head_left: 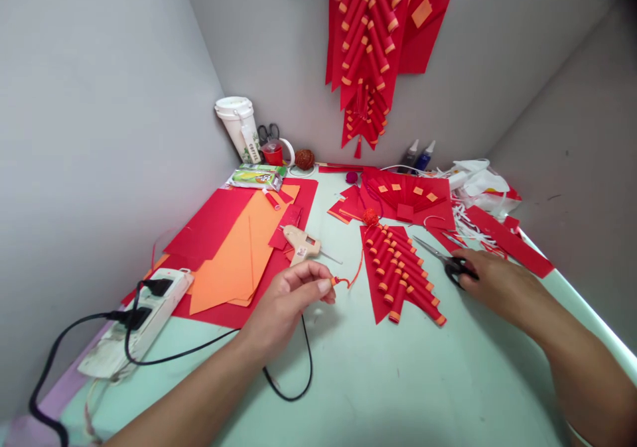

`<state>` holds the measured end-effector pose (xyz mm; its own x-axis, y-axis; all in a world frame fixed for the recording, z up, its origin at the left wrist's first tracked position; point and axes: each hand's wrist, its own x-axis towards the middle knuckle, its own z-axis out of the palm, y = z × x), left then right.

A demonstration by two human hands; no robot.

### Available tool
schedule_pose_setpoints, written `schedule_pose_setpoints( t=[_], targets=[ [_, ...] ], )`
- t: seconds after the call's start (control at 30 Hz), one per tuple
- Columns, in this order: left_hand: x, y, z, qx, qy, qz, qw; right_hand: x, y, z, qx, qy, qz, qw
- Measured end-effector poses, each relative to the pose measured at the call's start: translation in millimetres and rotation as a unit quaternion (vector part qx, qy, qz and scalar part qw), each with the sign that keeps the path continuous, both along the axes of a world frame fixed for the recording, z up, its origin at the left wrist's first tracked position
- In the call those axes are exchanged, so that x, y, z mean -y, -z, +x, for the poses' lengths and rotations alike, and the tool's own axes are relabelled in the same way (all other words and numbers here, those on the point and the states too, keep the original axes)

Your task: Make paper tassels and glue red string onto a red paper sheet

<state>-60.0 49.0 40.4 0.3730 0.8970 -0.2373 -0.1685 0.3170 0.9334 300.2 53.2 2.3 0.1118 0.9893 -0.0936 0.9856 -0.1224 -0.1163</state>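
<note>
My left hand (293, 294) is closed in a pinch on the end of a thin red string (354, 276). The string runs up to a small red ball (370, 217) at the top of a red paper firecracker decoration (401, 271), which lies flat on the table. My right hand (490, 281) rests over the black handles of a pair of scissors (442, 258), just right of the decoration. Its fingers curl around the handles.
A glue gun (301, 243) lies on red and orange paper sheets (239, 248), its black cord looping to a white power strip (137, 318). A folded red fan piece (408, 198), glue bottles (418, 156), a white cup (237, 125) and paper scraps crowd the back. A similar decoration (371, 49) hangs on the wall.
</note>
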Motion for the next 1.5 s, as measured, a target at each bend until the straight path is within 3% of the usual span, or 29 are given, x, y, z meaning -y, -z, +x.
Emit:
schedule_pose_setpoints(
  t=[0.1, 0.2, 0.3, 0.47, 0.63, 0.9, 1.23, 1.5],
  targets=[
    [0.8, -1.4, -1.4, 0.004, 0.004, 0.001, 1.000, 7.4, -5.7, 13.3, -0.152, 0.048, 0.019, 0.987],
    [1.7, -2.4, -2.5, 0.001, 0.020, 0.004, 1.000, 15.0, -13.4, 12.6, -0.373, 0.057, 0.052, 0.925],
    [2.3, -2.8, -2.9, -0.006, 0.031, 0.005, 0.999, 17.7, -27.0, -6.8, -0.480, 0.028, 0.046, 0.875],
    [0.6, -2.5, -4.1, -0.008, 0.026, 0.003, 1.000, 15.0, -48.7, -46.6, -0.477, -0.101, -0.039, 0.872],
    [-1.6, -2.6, -6.0, -0.015, 0.046, 0.003, 0.999, 18.1, -45.8, -64.6, -0.462, -0.209, -0.059, 0.860],
    [-2.6, -1.6, -5.5, -0.031, 0.081, 0.000, 0.996, 23.3, -47.6, -76.5, -0.459, -0.245, -0.145, 0.841],
    [-4.3, -1.1, -4.0, -0.044, 0.121, 0.010, 0.992, 22.1, -39.8, -76.9, -0.464, -0.295, -0.138, 0.824],
    [-3.6, 0.3, -2.5, -0.038, 0.129, 0.002, 0.991, 23.9, -35.8, -78.0, -0.434, -0.296, -0.145, 0.838]
  ],
)
